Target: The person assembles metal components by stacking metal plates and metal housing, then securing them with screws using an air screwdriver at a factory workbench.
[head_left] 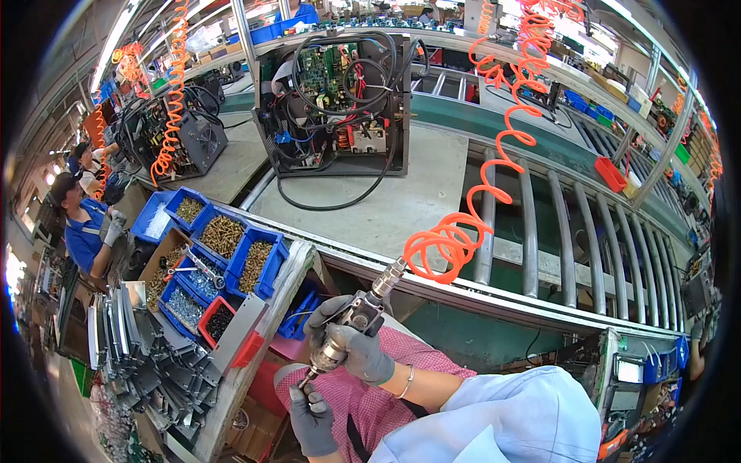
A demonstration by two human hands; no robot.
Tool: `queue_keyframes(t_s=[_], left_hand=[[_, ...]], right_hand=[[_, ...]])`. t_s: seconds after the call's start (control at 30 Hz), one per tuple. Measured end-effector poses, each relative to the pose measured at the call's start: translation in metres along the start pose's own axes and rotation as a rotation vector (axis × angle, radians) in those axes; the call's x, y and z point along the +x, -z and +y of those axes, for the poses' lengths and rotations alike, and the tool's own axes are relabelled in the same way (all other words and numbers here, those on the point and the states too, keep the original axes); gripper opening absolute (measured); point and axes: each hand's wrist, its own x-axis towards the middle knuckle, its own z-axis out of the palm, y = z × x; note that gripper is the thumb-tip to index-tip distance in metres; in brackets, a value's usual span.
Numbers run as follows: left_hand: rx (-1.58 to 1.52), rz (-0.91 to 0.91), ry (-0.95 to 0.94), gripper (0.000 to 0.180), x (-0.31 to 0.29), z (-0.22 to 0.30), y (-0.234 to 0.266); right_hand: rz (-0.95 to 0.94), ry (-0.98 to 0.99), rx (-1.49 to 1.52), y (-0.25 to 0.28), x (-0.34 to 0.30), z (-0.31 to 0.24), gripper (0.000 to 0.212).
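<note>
My right hand (pixel 361 355), in a grey glove, is closed round an air screwdriver (pixel 359 315) that I hold tilted over my lap. Its bit (pixel 309 379) points down and to the left. An orange coiled air hose (pixel 440 251) joins its upper end through a metal coupling. My left hand (pixel 312 424), also gloved in grey, has its fingers closed at the tip of the bit; whether they pinch a screw there is hidden. Beyond my hands, a machine with an open metal housing (pixel 340 108) stands on the conveyor, showing circuit boards and black cables.
Blue bins (pixel 266 282) of brass-coloured fittings and screws stand on the left bench, beside a red bin (pixel 214 320) and stacked metal brackets (pixel 154 355). Conveyor rollers (pixel 529 231) run to the right. A co-worker (pixel 83 231) in blue stands at the far left, near another open machine (pixel 174 139).
</note>
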Motion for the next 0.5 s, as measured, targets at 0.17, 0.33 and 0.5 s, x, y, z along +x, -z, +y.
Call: queue_keyframes(t_s=[0.17,0.33,0.5], left_hand=[[0.275,0.049,-0.134,0.030,-0.002,-0.006,-0.018],[0.684,0.197,-0.319,0.032,-0.005,-0.007,-0.041],[1.054,0.285,-0.475,0.038,-0.022,-0.002,-0.058]], right_hand=[[0.038,-0.017,0.045,0.002,0.003,-0.008,0.030],[0.141,0.019,0.036,0.006,0.003,-0.002,0.030],[0.240,-0.024,0.081,0.011,0.001,0.002,0.027]])
